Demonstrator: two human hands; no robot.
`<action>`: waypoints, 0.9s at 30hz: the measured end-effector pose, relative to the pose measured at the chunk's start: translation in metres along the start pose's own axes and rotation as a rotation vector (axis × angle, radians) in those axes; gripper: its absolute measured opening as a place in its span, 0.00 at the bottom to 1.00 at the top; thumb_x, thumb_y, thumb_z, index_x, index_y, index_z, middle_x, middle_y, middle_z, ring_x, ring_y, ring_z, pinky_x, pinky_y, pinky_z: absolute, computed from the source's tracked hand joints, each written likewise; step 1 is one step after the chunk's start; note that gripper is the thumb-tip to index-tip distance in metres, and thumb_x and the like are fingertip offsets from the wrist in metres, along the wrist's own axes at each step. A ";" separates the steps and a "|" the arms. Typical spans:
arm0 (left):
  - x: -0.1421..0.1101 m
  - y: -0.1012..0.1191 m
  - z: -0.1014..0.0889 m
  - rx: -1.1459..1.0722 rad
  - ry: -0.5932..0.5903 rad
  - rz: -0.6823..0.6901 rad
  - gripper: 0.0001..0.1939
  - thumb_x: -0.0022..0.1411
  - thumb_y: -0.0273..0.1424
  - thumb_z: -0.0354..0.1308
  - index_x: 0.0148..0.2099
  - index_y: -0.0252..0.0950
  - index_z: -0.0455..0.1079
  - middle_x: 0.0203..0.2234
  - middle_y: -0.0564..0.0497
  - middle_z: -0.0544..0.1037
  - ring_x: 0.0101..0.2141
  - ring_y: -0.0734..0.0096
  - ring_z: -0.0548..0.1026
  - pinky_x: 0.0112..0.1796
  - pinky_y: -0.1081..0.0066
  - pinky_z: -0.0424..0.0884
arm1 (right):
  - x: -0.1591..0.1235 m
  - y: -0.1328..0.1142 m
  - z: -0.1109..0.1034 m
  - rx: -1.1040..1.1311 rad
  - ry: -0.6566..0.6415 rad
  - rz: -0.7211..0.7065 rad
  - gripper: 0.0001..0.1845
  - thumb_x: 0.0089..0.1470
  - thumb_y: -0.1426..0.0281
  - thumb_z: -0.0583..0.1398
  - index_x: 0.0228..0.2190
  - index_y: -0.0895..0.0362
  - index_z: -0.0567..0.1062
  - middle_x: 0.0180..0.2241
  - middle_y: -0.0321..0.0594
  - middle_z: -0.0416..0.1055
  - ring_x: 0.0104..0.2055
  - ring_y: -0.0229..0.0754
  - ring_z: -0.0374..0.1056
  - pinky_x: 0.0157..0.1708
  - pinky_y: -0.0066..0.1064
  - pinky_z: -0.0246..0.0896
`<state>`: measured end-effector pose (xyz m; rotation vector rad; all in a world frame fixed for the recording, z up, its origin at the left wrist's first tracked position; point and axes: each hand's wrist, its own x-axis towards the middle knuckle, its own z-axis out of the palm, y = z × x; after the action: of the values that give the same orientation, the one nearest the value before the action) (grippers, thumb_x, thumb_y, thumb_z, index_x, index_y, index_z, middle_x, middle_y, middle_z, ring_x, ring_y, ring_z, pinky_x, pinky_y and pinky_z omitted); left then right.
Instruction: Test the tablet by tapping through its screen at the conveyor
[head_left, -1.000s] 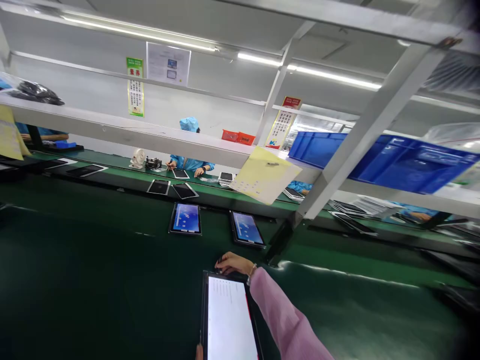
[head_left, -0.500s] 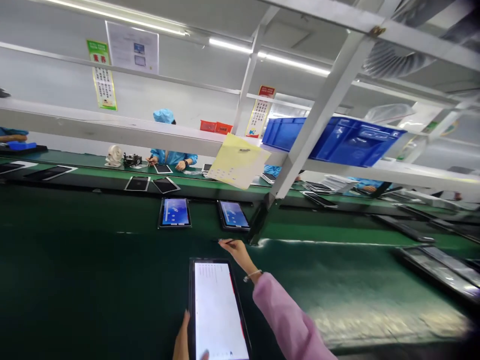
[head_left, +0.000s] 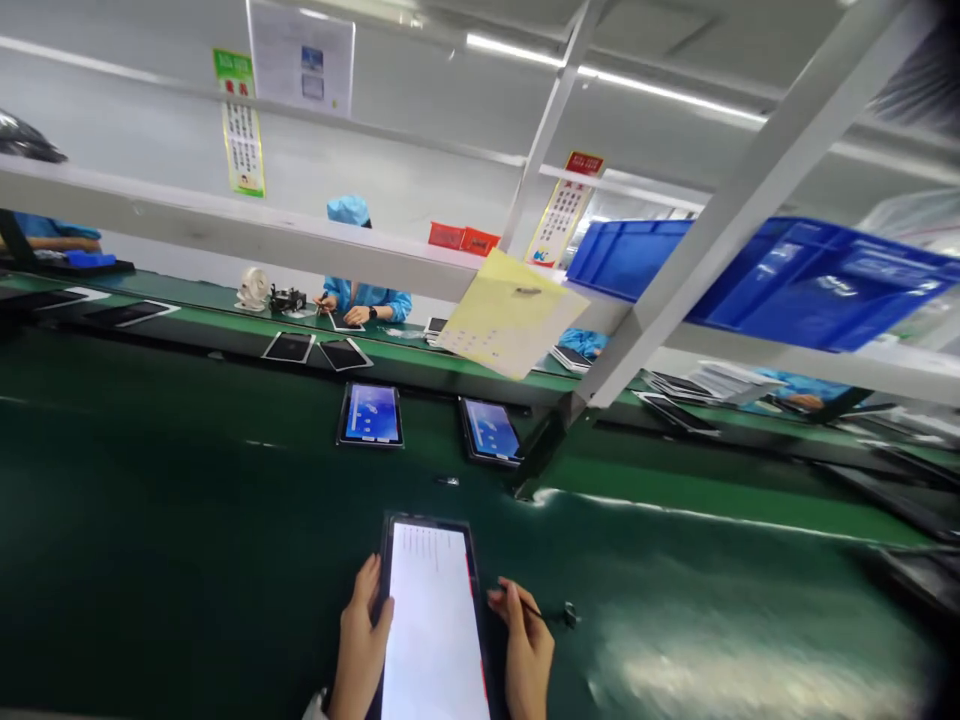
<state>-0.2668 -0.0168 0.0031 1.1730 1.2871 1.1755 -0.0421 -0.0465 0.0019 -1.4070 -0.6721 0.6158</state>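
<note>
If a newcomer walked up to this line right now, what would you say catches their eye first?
Probably the tablet with the glowing white screen at the bottom centre, held by its edges between the left hand and the right hand, which also pinches a thin stylus. Beyond it, two blue-lit tablets lie on the dark green conveyor belt, and a big blue crate sits on the shelf at the upper right.
</note>
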 end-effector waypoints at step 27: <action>0.141 0.024 -0.038 -0.135 0.036 0.138 0.26 0.63 0.53 0.54 0.44 0.35 0.73 0.35 0.49 0.80 0.39 0.64 0.78 0.50 0.54 0.71 | -0.037 -0.011 0.078 -0.266 -0.493 -0.184 0.43 0.57 0.52 0.63 0.66 0.53 0.54 0.69 0.43 0.48 0.70 0.55 0.47 0.68 0.46 0.49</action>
<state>-0.3090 0.1242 0.0205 1.1605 1.1490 1.3682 -0.1251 -0.0224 0.0140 -1.4236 -1.3005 0.7541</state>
